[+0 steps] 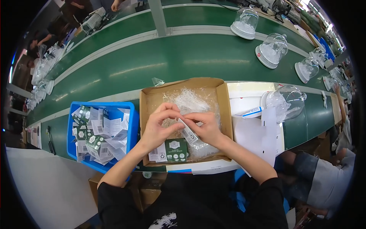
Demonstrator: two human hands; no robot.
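Note:
Both my hands meet over an open cardboard box [225,103]. A small white paper tag with a barcode [188,133] hangs at a slant between them. My left hand [164,124] is closed in a pinch at the tag's upper end. My right hand [204,128] pinches the same end from the other side. Whether a thin loop runs between the fingertips is too small to tell. Behind the hands, a bundle of thin white plastic strands [190,100] lies in clear film. A green printed card [176,150] rests in the box's near left corner.
On the left stands a blue bin [133,126] filled with green and white tags. White sheets [251,133] and a clear dome on a white base [284,103] lie to the right. More domes [272,50] stand along the green conveyor [152,57]. Another person [331,179] is at the right.

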